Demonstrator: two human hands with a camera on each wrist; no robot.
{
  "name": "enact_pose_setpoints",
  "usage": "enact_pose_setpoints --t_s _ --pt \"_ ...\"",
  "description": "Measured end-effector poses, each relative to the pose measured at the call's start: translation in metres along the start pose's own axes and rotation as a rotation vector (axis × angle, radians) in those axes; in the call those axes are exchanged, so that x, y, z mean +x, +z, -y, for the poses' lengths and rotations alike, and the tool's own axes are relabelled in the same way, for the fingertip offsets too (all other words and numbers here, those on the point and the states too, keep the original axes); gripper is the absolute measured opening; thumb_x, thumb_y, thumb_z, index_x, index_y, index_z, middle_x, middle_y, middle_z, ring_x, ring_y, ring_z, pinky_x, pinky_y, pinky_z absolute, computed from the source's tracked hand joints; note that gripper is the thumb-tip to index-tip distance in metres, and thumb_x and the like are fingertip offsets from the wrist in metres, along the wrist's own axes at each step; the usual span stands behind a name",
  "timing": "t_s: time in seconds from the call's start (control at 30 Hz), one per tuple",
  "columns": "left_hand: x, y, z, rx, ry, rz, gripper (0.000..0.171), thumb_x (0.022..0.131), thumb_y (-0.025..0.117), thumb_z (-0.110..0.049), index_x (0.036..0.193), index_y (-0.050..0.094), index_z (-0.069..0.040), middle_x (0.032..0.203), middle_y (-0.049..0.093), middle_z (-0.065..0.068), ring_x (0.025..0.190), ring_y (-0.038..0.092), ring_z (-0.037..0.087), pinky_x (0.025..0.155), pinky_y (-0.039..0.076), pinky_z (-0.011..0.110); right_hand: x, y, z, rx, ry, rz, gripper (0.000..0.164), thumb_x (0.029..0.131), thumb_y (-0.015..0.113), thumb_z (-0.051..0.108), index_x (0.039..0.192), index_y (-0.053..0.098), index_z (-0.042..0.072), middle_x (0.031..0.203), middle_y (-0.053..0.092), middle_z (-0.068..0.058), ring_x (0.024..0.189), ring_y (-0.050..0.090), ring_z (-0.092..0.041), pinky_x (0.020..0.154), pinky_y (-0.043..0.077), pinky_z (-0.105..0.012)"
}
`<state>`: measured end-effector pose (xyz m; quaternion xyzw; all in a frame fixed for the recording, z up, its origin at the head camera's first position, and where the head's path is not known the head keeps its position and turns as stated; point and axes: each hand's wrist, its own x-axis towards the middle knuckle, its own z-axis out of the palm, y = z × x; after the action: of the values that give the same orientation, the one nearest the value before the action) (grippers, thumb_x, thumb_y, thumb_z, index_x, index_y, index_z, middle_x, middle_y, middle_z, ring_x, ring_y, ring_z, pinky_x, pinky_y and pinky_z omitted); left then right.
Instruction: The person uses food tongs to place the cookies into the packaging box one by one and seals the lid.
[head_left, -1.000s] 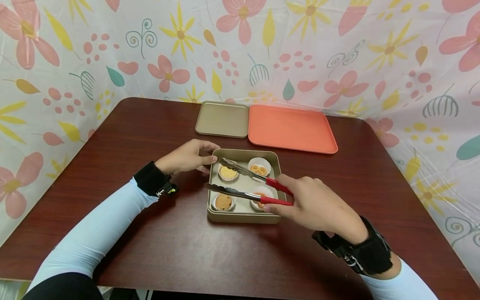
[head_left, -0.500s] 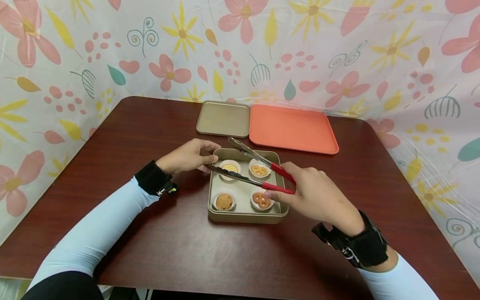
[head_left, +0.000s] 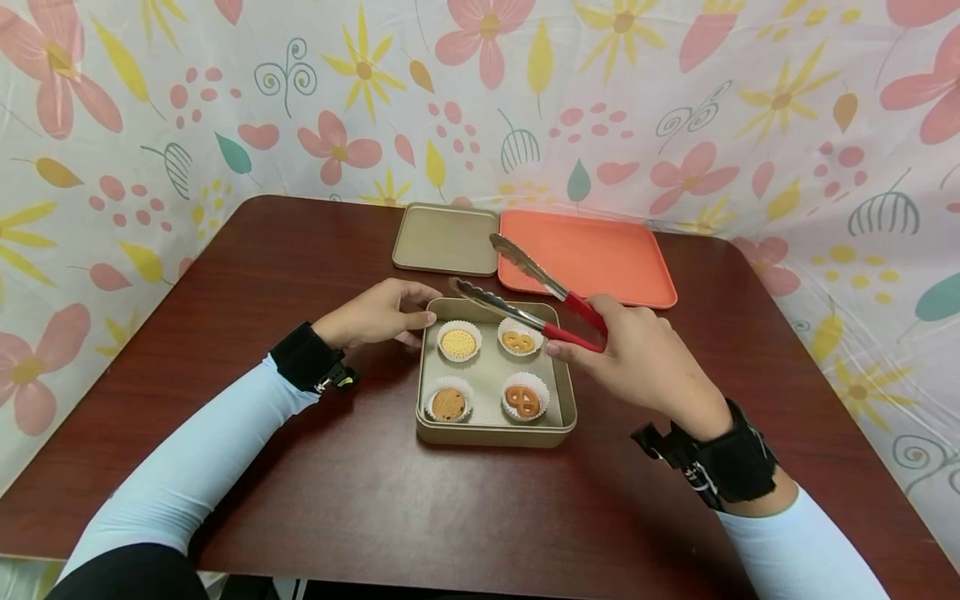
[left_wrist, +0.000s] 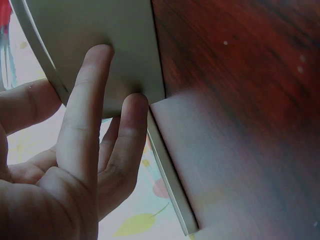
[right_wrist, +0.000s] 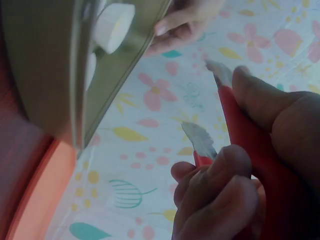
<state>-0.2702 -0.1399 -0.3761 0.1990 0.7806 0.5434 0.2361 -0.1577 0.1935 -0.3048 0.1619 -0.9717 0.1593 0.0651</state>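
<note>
A gold rectangular tin (head_left: 495, 436) holds several paper cups. Inside them are a yellow round cookie (head_left: 459, 342), a pale pretzel cookie (head_left: 517, 341), a round brown cookie (head_left: 448, 404) and a brown pretzel (head_left: 522, 401). At the tin's far left corner, my left hand (head_left: 375, 315) touches the outer wall with extended fingers (left_wrist: 82, 110), its thumb at the rim. My right hand (head_left: 648, 358) grips red-handled metal tongs (head_left: 543, 317). Their arms stand apart above the tin's far right side with nothing between the tips.
Behind the tin lie a gold lid-like tray (head_left: 446, 237) and an orange tray (head_left: 585, 254), side by side. They rest near the back edge of the dark wooden table (head_left: 315, 492). A flower-patterned cloth (head_left: 420, 92) hangs behind the table.
My right hand has carried the tongs away from over the cookies, back and to the right, toward the orange tray. The left hand stays at the tin. The cookies look unmoved.
</note>
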Motion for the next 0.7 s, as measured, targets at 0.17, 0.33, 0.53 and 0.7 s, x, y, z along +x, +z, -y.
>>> enact_pose_setpoints --t_s 0.17,0.33,0.53,0.7 --pt "0.0 0.0 0.0 -0.001 -0.002 -0.004 0.046 0.103 0.06 -0.002 0.146 0.047 0.005 0.145 0.051 0.023 0.11 0.066 0.039 0.08 0.061 0.043 0.008 -0.001 -0.009 0.02 0.073 -0.011 0.07 0.086 0.068 0.071 0.104 0.051 0.006 0.065 0.048 -0.006 0.053 0.047 -0.02 0.053 0.038 -0.034" --pt "0.0 0.0 -0.001 0.004 0.004 -0.008 0.046 0.103 0.06 -0.002 0.146 0.047 0.005 0.145 0.051 0.023 0.109 0.067 0.039 0.08 0.061 0.042 0.017 -0.002 -0.021 0.023 0.115 -0.042 0.076 0.086 0.064 0.075 0.109 0.053 0.003 0.065 0.049 -0.007 0.056 0.047 -0.022 0.053 0.038 -0.035" --pt "-0.001 0.0 0.0 0.012 0.004 -0.006 0.046 0.103 0.06 -0.002 0.147 0.047 0.004 0.145 0.05 0.023 0.108 0.068 0.038 0.08 0.061 0.042 0.031 0.0 -0.037 0.016 0.212 -0.105 0.079 0.085 0.061 0.078 0.105 0.054 0.002 0.067 0.051 -0.01 0.059 0.052 -0.029 0.053 0.039 -0.039" --pt "0.0 0.0 0.0 0.011 0.006 -0.005 0.047 0.103 0.06 -0.002 0.147 0.047 0.004 0.147 0.05 0.022 0.108 0.068 0.038 0.081 0.061 0.042 0.044 0.003 -0.053 0.013 0.312 -0.182 0.089 0.085 0.059 0.079 0.118 0.056 -0.003 0.076 0.057 -0.019 0.065 0.058 -0.038 0.055 0.046 -0.047"
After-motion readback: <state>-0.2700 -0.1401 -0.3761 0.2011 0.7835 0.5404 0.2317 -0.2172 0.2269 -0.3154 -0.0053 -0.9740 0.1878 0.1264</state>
